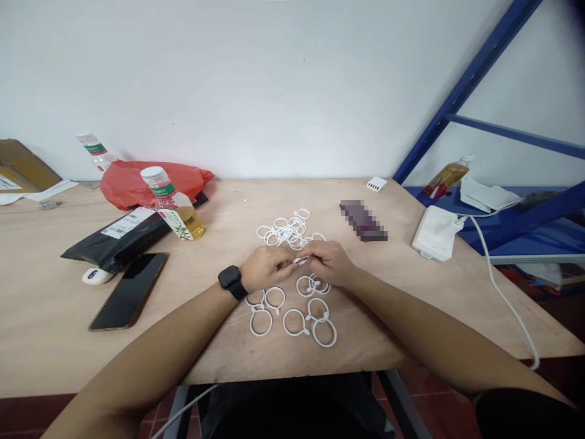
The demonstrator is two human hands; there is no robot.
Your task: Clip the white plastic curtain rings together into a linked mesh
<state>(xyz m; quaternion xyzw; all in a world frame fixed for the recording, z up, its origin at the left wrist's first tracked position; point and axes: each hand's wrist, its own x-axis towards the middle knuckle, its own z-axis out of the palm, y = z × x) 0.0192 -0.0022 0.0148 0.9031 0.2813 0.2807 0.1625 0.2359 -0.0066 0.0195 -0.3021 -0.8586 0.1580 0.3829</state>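
Between the pinched fingers of my left hand [267, 268] and my right hand [333, 263] is a small white ring [300, 260], seen nearly edge-on and partly covered by the fingertips. Just beyond my hands lies a heap of white rings [286, 232], each a thin hoop with a small tab. Closer to me, several more loose rings [261, 323] are spread over the wooden table [219, 347], some overlapping. One pair of rings [324, 333] touches at the right. A black watch [232, 281] is on my left wrist.
To the left are a drink bottle [176, 210], a red bag [123, 186], a black parcel [119, 235] and a phone [130, 292]. On the right lie a pixelated dark object [364, 221], a white power strip [436, 233] with a cable [500, 286], and a blue frame [470, 79].
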